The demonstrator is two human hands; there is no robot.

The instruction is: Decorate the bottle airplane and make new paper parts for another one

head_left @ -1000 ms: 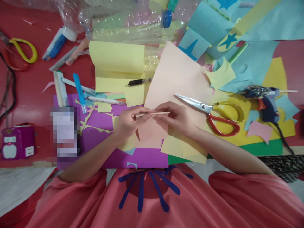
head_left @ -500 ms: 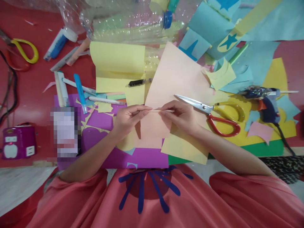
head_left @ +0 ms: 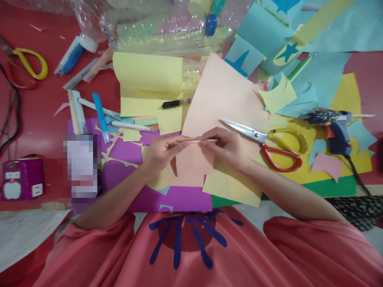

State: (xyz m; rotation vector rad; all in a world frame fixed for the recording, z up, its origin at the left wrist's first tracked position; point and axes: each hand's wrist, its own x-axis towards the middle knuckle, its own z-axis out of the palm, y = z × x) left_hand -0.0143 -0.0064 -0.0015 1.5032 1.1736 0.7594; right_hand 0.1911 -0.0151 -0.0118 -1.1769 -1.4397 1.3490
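Note:
A thin pale pink strip [head_left: 196, 141], seen nearly edge-on, is held level between my two hands. My left hand [head_left: 160, 153] pinches it between thumb and fingers, and part of its left end shows past the thumb. From the other side my right hand [head_left: 226, 147] grips it the same way, close to the left fingertips. Whether the strip is rolled or folded paper I cannot tell. Beneath the hands lies a peach paper sheet [head_left: 224, 91]. Scissors [head_left: 257, 135] with yellow and red handles rest on it, their blades just beyond my right hand.
A glue gun [head_left: 338, 131] lies at the right on yellow paper. Clear plastic bottles [head_left: 161, 32] fill the back. Markers [head_left: 100, 115], a black pen [head_left: 172, 104] and paper scraps are scattered leftward. A phone-like object [head_left: 82, 167], blurred out, and a purple box [head_left: 22, 179] stand further left.
My fingertips have come slightly closer together along the strip, the left thumb shifting right and the right hand a little left. More of the strip's left end shows.

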